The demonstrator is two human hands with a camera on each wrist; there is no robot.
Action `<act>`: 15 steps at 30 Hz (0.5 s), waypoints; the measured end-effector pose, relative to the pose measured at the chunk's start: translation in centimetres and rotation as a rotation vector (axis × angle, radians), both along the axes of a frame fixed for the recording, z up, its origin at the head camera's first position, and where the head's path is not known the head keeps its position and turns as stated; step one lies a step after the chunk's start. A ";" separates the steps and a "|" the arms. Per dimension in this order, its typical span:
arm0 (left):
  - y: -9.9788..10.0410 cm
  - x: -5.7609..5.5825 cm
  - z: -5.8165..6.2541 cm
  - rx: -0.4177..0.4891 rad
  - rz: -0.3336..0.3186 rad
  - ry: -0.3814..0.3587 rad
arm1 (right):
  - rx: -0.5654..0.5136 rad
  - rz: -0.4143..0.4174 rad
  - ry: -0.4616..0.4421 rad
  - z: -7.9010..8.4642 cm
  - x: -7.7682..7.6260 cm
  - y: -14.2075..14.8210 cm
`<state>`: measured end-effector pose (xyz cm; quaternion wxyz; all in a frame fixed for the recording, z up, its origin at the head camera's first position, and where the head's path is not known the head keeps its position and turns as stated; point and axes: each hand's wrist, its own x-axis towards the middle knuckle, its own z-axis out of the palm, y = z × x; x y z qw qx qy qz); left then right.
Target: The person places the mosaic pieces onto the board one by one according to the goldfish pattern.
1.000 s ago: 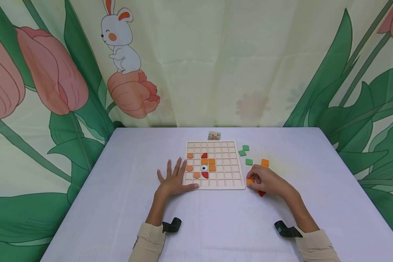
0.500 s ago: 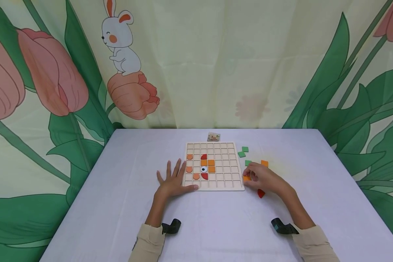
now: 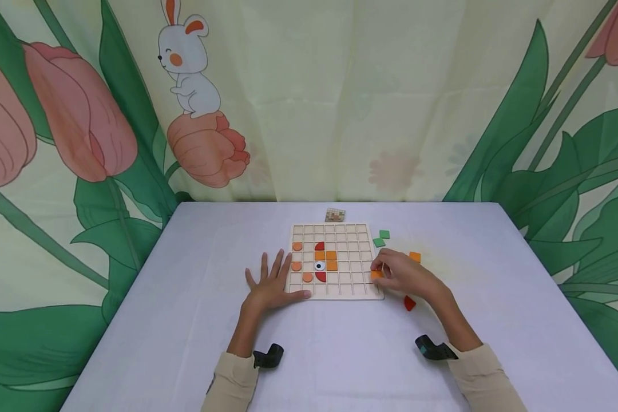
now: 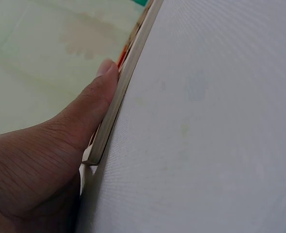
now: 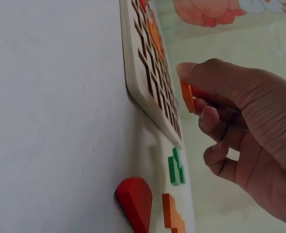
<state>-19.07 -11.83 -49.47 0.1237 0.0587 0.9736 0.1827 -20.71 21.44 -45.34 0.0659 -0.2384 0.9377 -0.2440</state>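
A wooden grid board (image 3: 351, 292) lies on the table, holding orange squares (image 3: 332, 265), red quarter-round pieces (image 3: 320, 277), peach discs (image 3: 308, 277) and a white eye piece (image 3: 320, 266). My left hand (image 3: 272, 286) rests with spread fingers at the board's left edge, its thumb (image 4: 106, 77) on the front left corner. Between thumb and fingertips my right hand (image 3: 404, 273) pinches an orange square tile (image 5: 187, 97), held above the board's right edge. In the right wrist view the other fingers curl loosely beneath it.
Green squares (image 3: 379, 242) lie to the right of the board. Another orange piece (image 3: 415, 257) sits beyond the right hand, and a red piece (image 3: 409, 303) lies nearer the front. Behind the board is a small patterned card (image 3: 335, 215). A printed curtain hangs behind the table.
My right hand has moved left with the orange tile, from the table beside the board to over its right edge. The left hand stays in place.
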 end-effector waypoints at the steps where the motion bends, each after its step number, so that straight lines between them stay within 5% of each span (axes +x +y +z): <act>1: 0.0 0.0 0.0 0.001 0.000 0.001 | 0.004 0.010 0.007 0.0 -0.2 -0.3; 15: 0.1 0.0 0.3 0.002 -0.001 -0.009 | 0.010 0.107 0.030 -0.7 -1.8 -5.4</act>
